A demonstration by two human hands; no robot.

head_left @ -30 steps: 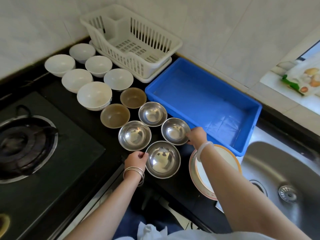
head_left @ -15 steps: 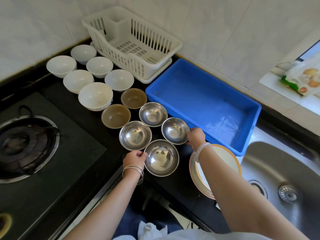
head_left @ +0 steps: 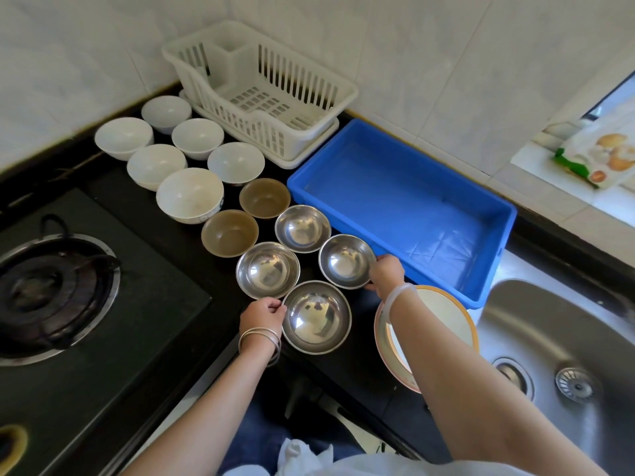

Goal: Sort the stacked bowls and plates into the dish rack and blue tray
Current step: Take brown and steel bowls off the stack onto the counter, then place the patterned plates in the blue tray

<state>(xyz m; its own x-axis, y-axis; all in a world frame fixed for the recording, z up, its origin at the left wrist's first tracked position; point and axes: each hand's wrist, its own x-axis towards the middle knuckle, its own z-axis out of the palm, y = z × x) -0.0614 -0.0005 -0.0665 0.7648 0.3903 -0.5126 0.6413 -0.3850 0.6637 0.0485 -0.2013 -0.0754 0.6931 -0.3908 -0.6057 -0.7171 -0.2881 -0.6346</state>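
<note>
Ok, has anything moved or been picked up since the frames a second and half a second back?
Nothing visibly changed; only the view shifted slightly. The left hand still holds the rim of the nearest steel bowl, and the right hand still holds the rim of the right steel bowl. Neither bowl has lifted. The plates, dish rack and blue tray stay put.

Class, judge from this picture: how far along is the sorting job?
Nothing sorted: dish rack and blue tray hold no dishes. In hand: left hand grips the nearest steel bowl, right hand grips the right steel bowl. Left: all bowls and the plates.
</note>
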